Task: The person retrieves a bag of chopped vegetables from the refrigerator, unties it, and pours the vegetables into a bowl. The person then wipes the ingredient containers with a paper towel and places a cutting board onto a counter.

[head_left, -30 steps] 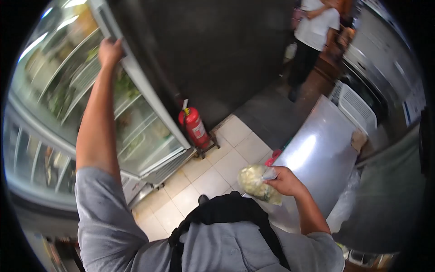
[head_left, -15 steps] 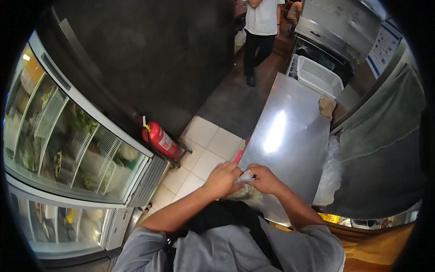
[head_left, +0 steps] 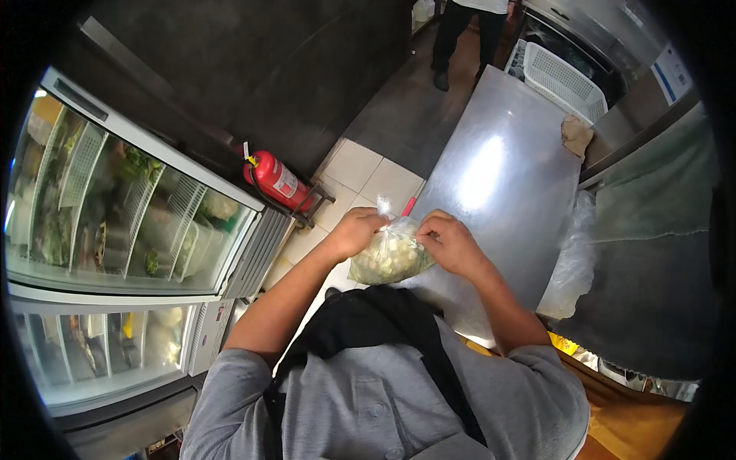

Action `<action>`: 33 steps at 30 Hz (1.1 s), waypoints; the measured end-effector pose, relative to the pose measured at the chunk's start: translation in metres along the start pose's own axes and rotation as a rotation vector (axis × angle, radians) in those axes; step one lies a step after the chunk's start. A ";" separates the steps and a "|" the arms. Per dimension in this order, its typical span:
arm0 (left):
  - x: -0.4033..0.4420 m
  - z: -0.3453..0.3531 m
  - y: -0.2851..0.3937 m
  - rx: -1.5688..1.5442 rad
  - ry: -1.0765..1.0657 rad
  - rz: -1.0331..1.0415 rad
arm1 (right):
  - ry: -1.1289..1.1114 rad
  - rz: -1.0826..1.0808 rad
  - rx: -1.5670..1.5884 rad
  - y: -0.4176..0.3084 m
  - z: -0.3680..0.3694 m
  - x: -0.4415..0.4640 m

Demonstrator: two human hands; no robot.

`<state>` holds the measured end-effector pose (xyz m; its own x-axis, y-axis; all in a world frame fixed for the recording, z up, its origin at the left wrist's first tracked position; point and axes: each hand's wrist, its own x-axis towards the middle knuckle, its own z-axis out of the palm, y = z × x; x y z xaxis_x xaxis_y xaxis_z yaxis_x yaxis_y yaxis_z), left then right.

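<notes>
A clear plastic bag (head_left: 389, 257) filled with pale, chopped pieces hangs in front of my chest, near the metal table's edge. Its gathered neck sticks up beside my left hand (head_left: 359, 233), whose fingers are closed on it. On the bag's right side, my right hand (head_left: 448, 241) has thumb and fingertips pinched together at the plastic. Whether a fold of the bag lies between those fingertips is too small to tell.
A steel table (head_left: 514, 176) stands ahead to the right, with a white basket (head_left: 566, 80) and brown paper (head_left: 576, 136) by it. Glass-door fridges (head_left: 123, 207) line the left. A red extinguisher (head_left: 280, 181) stands on the floor. A person (head_left: 469, 34) stands beyond.
My left hand has left the fridge door, now closed, and come to the bag's neck. The hands, together half a second ago, are now apart, and the bag shows more fully.
</notes>
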<state>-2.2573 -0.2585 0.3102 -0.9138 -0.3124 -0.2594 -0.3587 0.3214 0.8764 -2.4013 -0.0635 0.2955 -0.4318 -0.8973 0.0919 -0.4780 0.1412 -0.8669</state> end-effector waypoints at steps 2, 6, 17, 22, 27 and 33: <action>-0.003 -0.001 -0.001 0.123 -0.047 0.101 | -0.041 0.030 0.056 0.001 -0.001 0.000; -0.005 0.002 0.000 -0.221 0.000 -0.145 | -0.043 0.053 0.076 -0.001 0.000 -0.002; -0.010 -0.003 0.000 -0.251 -0.096 -0.093 | -0.020 -0.152 -0.191 -0.011 0.021 0.017; -0.031 0.002 0.034 0.290 0.133 0.400 | -0.033 -0.080 -0.031 -0.003 0.025 0.020; -0.017 0.006 0.013 0.327 0.178 0.213 | -0.073 -0.135 0.003 -0.002 0.021 0.021; -0.019 0.010 0.027 0.417 0.224 0.092 | 0.060 0.115 0.275 0.001 0.012 0.008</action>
<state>-2.2514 -0.2349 0.3346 -0.8982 -0.4361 -0.0549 -0.3661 0.6731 0.6425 -2.3958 -0.0757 0.2893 -0.5194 -0.8545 0.0066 -0.2017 0.1150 -0.9727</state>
